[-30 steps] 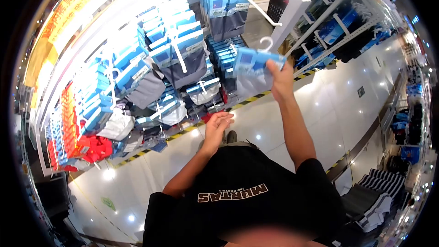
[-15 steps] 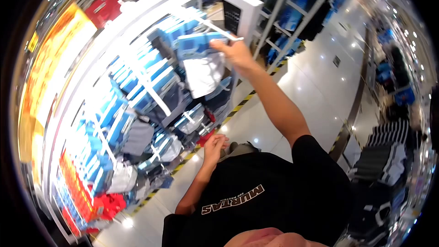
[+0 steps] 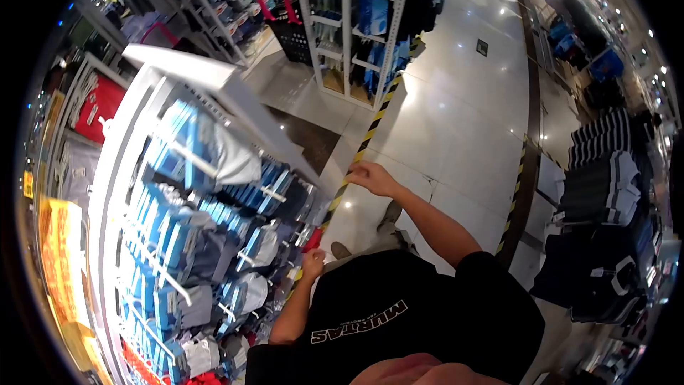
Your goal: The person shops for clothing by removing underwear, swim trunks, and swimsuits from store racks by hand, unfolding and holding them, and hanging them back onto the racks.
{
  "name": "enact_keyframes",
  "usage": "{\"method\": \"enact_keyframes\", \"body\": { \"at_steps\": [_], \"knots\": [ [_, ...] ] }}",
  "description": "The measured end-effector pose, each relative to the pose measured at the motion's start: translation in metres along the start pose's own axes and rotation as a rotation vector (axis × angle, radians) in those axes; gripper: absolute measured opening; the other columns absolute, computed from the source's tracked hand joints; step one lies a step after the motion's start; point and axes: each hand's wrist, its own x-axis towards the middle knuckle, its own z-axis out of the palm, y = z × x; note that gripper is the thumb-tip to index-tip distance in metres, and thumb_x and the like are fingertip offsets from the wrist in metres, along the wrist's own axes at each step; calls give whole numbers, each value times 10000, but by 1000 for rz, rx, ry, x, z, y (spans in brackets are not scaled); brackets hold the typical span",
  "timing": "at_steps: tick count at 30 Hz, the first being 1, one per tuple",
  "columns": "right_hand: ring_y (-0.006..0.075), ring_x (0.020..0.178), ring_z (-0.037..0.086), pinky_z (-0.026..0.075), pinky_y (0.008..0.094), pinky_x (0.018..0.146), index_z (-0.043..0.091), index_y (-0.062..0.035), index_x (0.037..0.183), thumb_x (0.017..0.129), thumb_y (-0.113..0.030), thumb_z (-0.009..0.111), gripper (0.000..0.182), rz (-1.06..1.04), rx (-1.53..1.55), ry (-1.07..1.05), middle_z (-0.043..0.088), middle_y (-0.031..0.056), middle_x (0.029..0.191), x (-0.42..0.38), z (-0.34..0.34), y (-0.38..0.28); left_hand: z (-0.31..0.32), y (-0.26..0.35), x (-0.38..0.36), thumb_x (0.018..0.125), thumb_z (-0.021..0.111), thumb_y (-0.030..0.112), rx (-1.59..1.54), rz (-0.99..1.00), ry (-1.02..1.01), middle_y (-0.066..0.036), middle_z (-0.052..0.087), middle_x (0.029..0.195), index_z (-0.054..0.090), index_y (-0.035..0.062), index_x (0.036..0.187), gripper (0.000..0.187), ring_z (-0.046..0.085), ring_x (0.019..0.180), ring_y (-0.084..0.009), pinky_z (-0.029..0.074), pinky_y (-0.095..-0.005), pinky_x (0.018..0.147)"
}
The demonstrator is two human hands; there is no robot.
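My right hand (image 3: 374,178) hangs over the pale floor beside the display rack, fingers loosely bent and slightly apart, with nothing visible in it. Lower down, my left hand (image 3: 312,264) is near the rack's side with its fingers curled in; no object shows in it. Left of both hands, the white rack (image 3: 214,78) carries rows of blue packs (image 3: 192,135) with grey and white fabric on metal hooks. A white garment pack (image 3: 235,160) hangs in the upper row, apart from my right hand.
Yellow-black tape (image 3: 365,141) runs along the floor beside the rack. Ahead stands another shelf (image 3: 353,28) with blue packs, near a dark basket with a pink handle (image 3: 271,1). Folded dark and striped clothes (image 3: 598,185) lie at the right.
My right hand has come away from the upper packs on the rack and moved down over the floor. The view has turned, showing more floor and shelving ahead. My left hand stays low.
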Motion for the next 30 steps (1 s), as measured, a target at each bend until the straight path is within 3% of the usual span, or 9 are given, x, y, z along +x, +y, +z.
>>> {"method": "enact_keyframes", "body": {
  "at_steps": [2,4,5,6,8,14,15,23,30],
  "knots": [
    [355,973,611,487,445,842,649,11,1048,872,-335,648,389,-53,-493,47,644,201,1052,-28,-29,168,-4,-37,12,884,581,332,324,-15,37,-179,685,776,683,22,776,344,661,693,-307,510,-414,641],
    [374,1044,587,482,443,900,656,-6,1033,865,-452,582,482,487,-740,-19,635,217,1089,-109,-61,328,-20,-33,19,877,554,350,1174,265,-286,-184,703,814,696,43,762,358,658,663,-336,491,-435,602],
    [372,1071,582,476,452,924,669,-8,997,836,-435,621,459,773,-581,-35,640,228,1098,-153,-89,321,-14,-28,23,866,568,344,1053,219,-255,-178,702,789,696,46,750,345,658,651,-329,489,-436,594],
    [338,932,651,533,449,804,677,1,953,826,-333,655,358,854,-679,45,666,238,1001,-207,-92,436,-9,-22,28,854,582,338,936,170,-223,-171,700,765,697,49,737,332,658,639,-323,486,-438,585],
    [252,518,622,523,387,481,678,24,890,850,-240,650,269,1187,-213,142,653,179,700,-250,-131,349,16,24,38,823,606,320,195,-179,-68,-149,675,667,698,60,710,298,648,596,-287,480,-419,560],
    [285,673,681,563,418,546,674,42,1011,853,-214,666,301,1387,94,254,680,184,851,-323,-161,331,97,135,128,839,580,335,445,-25,-141,-203,642,683,665,7,746,351,639,669,-373,488,-463,627],
    [294,602,670,555,415,512,674,70,899,846,-228,675,303,1339,102,313,671,187,716,-319,-163,333,111,171,144,842,585,328,510,-34,-125,-207,654,717,660,-2,744,353,654,725,-366,498,-451,659],
    [168,625,636,521,303,530,605,-15,1135,871,-232,658,346,911,409,486,661,81,852,-187,-234,330,204,389,303,871,632,278,448,427,-237,-190,697,889,669,-4,935,292,683,836,-309,518,-387,747],
    [163,613,630,509,296,513,614,-6,1099,863,-228,660,327,929,397,557,649,73,818,-134,-290,344,251,658,399,898,627,250,344,794,-170,-135,671,873,644,14,1006,260,661,796,-253,517,-346,728]
  ]
}}
